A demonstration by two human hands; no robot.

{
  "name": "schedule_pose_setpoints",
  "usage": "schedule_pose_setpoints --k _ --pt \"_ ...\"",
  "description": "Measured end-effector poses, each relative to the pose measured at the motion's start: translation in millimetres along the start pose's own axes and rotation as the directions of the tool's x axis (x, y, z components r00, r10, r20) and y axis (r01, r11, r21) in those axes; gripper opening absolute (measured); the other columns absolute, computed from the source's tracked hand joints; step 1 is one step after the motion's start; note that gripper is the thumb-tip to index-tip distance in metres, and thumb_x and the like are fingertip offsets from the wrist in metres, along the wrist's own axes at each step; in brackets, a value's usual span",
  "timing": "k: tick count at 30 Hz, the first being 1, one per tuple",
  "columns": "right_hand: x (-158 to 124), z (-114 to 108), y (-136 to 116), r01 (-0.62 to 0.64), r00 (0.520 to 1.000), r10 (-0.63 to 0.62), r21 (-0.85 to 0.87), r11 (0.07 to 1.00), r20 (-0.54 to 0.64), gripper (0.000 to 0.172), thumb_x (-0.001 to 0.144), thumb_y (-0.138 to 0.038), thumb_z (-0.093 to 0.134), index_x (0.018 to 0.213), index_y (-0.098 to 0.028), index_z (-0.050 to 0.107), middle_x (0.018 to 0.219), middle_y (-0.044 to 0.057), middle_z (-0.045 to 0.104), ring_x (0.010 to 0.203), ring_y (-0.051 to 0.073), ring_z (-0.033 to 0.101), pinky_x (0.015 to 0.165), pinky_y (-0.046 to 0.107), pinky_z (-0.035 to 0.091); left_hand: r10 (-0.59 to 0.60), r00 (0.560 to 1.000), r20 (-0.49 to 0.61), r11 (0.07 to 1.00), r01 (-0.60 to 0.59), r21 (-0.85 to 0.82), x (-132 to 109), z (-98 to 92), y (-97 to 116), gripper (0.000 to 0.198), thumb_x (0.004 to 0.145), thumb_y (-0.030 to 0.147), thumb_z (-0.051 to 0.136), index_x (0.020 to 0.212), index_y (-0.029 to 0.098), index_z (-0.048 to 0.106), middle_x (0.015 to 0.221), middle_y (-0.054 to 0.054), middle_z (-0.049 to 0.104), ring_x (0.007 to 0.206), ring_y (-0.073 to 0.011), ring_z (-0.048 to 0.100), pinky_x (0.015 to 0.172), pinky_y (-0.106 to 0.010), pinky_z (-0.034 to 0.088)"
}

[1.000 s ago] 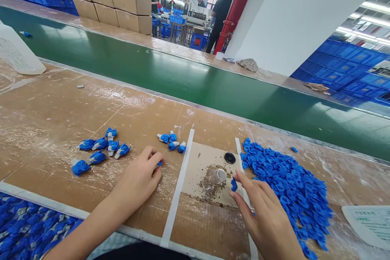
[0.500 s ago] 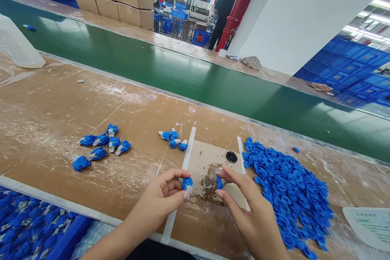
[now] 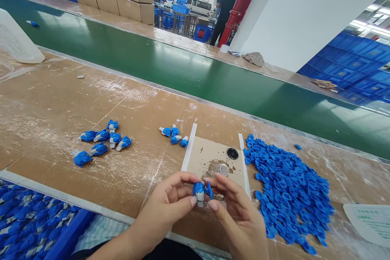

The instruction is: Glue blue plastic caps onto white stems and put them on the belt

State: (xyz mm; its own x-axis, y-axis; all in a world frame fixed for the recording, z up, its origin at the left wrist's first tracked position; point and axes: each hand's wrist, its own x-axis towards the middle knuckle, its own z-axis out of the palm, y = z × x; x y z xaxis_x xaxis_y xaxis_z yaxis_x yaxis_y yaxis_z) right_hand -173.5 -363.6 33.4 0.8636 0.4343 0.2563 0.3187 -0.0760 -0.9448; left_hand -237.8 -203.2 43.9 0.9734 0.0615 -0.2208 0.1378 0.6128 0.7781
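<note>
My left hand (image 3: pixel 166 207) pinches a blue-and-white plastic part (image 3: pixel 199 193) upright between thumb and fingers. My right hand (image 3: pixel 237 215) holds a small blue plastic piece (image 3: pixel 209 190) between its fingertips, right against that part. Both hands are above the lower edge of a cardboard square (image 3: pixel 213 166) smeared with brown residue. On the square lie a black round cap (image 3: pixel 232 153) and a small clear jar (image 3: pixel 223 169). To the right, a large heap of loose blue pieces (image 3: pixel 288 191) spreads over the bench. Assembled blue-and-white parts (image 3: pixel 105 142) lie in small groups on the left.
The cardboard-covered bench (image 3: pixel 91 101) ends at a green conveyor belt (image 3: pixel 183 77). A crate of blue-and-white parts (image 3: pixel 27 221) sits at the lower left. A white plastic jug (image 3: pixel 15 36) and a printed card (image 3: pixel 367 223) stand at the sides. Co-workers (image 3: pixel 227 4) stand far back.
My hands have come together, bringing the small blue piece against the blue-and-white part. The view has tilted slightly, and the jar now shows more fully on the cardboard.
</note>
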Motion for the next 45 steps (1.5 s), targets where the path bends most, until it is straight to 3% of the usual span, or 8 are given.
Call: schedule_pose_setpoints --k 7,14,18,20,23,28,36,45 --pt "0.3 4.3 0.2 0.138 0.99 -0.136 -0.302 0.943 0.026 0.034 0.092 -0.023 0.062 0.125 -0.027 0.058 0.113 0.005 0.071 0.101 0.019 0.069 0.085 0.031 0.06 -0.019 0.999 -0.028 1.0 0.019 0.006 -2.3 2.9 2.9 0.025 0.08 0.029 0.075 0.102 0.02 0.065 0.099 -0.004 0.074 0.091 -0.0126 0.067 0.084 -0.022 0.052" --pt "1.1 20.2 -10.0 0.481 0.875 -0.425 -0.524 0.703 0.233 0.028 0.098 -0.014 0.048 0.125 -0.019 0.055 0.11 0.007 0.071 0.103 0.02 0.065 0.09 0.035 0.052 0.013 0.98 -0.198 0.996 0.004 0.084 3.8 -1.3 -7.1 0.038 0.07 0.03 0.083 0.095 0.02 0.056 0.087 0.0 0.071 0.082 -0.0114 0.068 0.073 -0.017 0.054" --pt "10.9 -15.4 3.7 0.394 0.914 -0.356 -0.627 0.672 0.193 0.027 0.098 -0.025 0.053 0.125 -0.02 0.056 0.11 0.008 0.071 0.103 0.022 0.065 0.09 0.037 0.052 0.137 0.94 -0.313 0.95 -0.036 0.31 -2.7 -17.7 -9.1 0.042 0.076 0.033 0.074 0.107 0.022 0.048 0.094 -0.004 0.073 0.089 -0.019 0.071 0.079 -0.027 0.058" --pt "20.9 -48.8 16.6 0.261 0.948 -0.308 -0.753 0.604 0.081 0.021 0.099 -0.025 0.047 0.112 -0.02 0.062 0.102 0.008 0.072 0.095 0.022 0.067 0.085 0.038 0.054 0.351 0.867 -0.353 0.803 -0.085 0.59 -9.4 -33.5 -5.0 0.036 0.082 0.035 0.067 0.111 0.024 0.049 0.1 -0.005 0.072 0.096 -0.0211 0.071 0.086 -0.031 0.057" --pt "36.1 -96.4 33.7 0.159 0.972 -0.224 -0.896 0.413 0.07 0.032 0.098 -0.032 0.038 0.098 -0.018 0.067 0.097 0.011 0.072 0.089 0.026 0.067 0.078 0.041 0.055 0.62 0.763 -0.181 0.308 -0.025 0.951 -15.8 -63.9 10.6 0.031 0.087 0.037 0.06 0.116 0.027 0.053 0.108 -0.005 0.071 0.099 -0.0258 0.07 0.088 -0.04 0.057" --pt "45.8 -129.0 45.4 0.158 0.983 -0.147 -0.92 0.359 0.111 0.032 0.093 -0.031 0.039 0.09 -0.018 0.068 0.088 0.01 0.073 0.083 0.027 0.068 0.072 0.041 0.055 0.594 0.768 0.24 -0.394 0.018 0.919 -8.7 -109.7 49.2 0.03 0.094 0.022 0.036 0.112 0.015 0.059 0.127 -0.018 0.063 0.128 -0.0365 0.053 0.107 -0.056 0.043" --pt "40.9 -131.0 45.6 0.107 0.989 -0.136 -0.917 0.385 0.058 0.039 0.094 -0.039 0.035 0.085 -0.019 0.068 0.086 0.01 0.073 0.078 0.028 0.07 0.065 0.041 0.055 0.497 0.803 0.329 -0.519 -0.029 0.854 7.3 -108.0 77.5 0.033 0.096 0.02 0.035 0.114 0.011 0.061 0.142 -0.018 0.049 0.143 -0.0351 0.031 0.114 -0.055 0.035" --pt "21.7 -81.3 31.6 -0.129 0.983 0.18 -0.53 0.838 0.044 0.038 0.09 -0.054 0.052 0.087 -0.022 0.071 0.079 0.006 0.073 0.07 0.023 0.069 0.06 0.032 0.056 0.174 0.834 0.524 -0.531 -0.369 0.763 64.8 -51.3 90.7 0.026 0.094 0.019 0.046 0.112 0.015 0.065 0.117 -0.015 0.062 0.112 -0.0305 0.054 0.098 -0.049 0.045"
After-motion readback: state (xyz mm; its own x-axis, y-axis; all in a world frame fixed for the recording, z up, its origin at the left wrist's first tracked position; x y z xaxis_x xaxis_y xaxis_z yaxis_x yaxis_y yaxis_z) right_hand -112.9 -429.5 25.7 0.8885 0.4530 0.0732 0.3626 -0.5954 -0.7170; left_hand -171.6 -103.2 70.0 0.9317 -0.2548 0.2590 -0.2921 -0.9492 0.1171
